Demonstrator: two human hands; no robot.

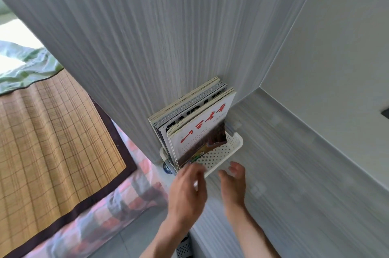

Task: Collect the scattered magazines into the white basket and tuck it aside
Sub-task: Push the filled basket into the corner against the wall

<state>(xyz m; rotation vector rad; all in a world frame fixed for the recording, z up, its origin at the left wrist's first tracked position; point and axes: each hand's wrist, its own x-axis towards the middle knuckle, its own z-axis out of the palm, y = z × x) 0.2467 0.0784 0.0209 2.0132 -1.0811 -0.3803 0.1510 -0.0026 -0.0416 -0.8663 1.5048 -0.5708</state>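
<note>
A white perforated basket (228, 151) stands on a grey wood-grain surface, pushed up against a tall grey panel. Several magazines (202, 123) stand upright in it, leaning on the panel; the front one is white with red characters. My left hand (187, 190) hovers at the basket's near left corner, fingers spread and blurred, close to the magazines' lower edge. Just in front of the basket's near rim is my right hand (233, 184), fingers apart and holding nothing. Whether either hand touches the basket is unclear.
A bed with a bamboo mat (52, 131), a pink checked sheet (117, 205) and a green blanket (27, 66) lies to the left. A pale wall (336, 68) borders the grey surface (305, 184) on the right.
</note>
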